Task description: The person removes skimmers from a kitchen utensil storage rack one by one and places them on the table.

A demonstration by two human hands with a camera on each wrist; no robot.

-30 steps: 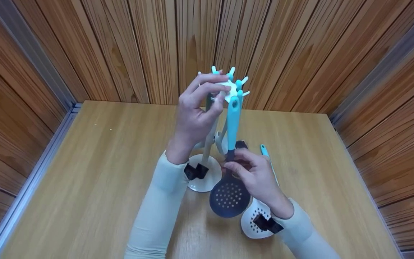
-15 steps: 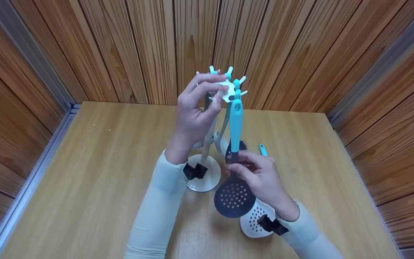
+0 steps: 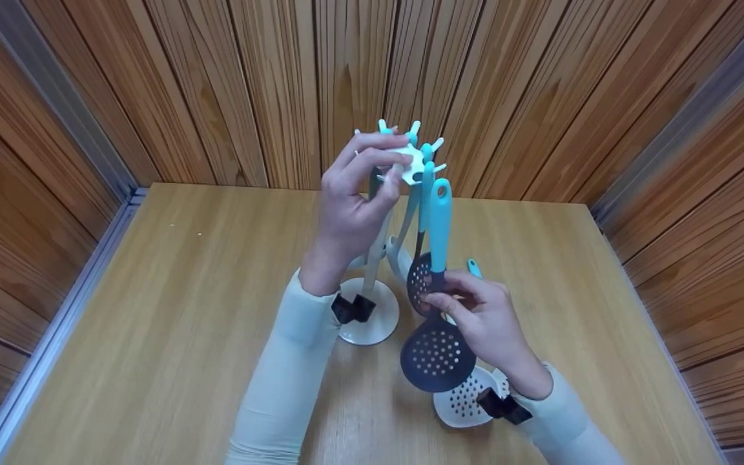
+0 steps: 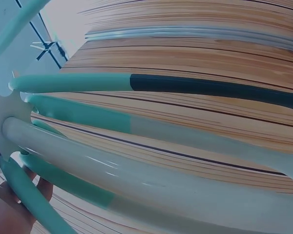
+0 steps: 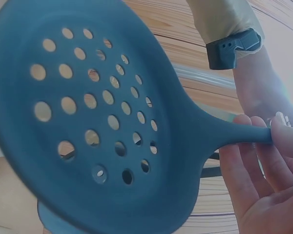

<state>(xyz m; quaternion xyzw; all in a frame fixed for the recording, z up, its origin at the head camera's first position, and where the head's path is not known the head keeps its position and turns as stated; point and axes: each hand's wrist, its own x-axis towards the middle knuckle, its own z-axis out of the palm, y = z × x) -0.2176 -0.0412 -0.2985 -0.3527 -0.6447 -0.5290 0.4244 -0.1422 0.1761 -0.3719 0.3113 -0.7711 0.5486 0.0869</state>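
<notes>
My right hand [image 3: 485,320] pinches the dark neck of a skimmer [image 3: 438,358] with a turquoise handle. In the right wrist view its round perforated bowl [image 5: 102,92] faces the camera, thumb and fingers at the neck. The handle's holed end stands just right of the rack's hooks. My left hand [image 3: 359,194] grips the hooked white top of a utensil stand [image 3: 413,169]. The left wrist view shows the stand's pole [image 4: 151,168] among hanging turquoise handles. A second dark perforated utensil [image 3: 418,281] hangs behind the skimmer.
The stand's round white base [image 3: 372,329] rests on the wooden table [image 3: 172,336]. A white perforated utensil [image 3: 465,400] with a turquoise handle lies at the right, partly under my right forearm. Wood-panelled walls [image 3: 268,90] enclose the back and sides.
My right hand has moved right with the skimmer, and its handle has come apart from the rack's hooks. More of the dark utensil behind shows. My left hand stays on the stand's top.
</notes>
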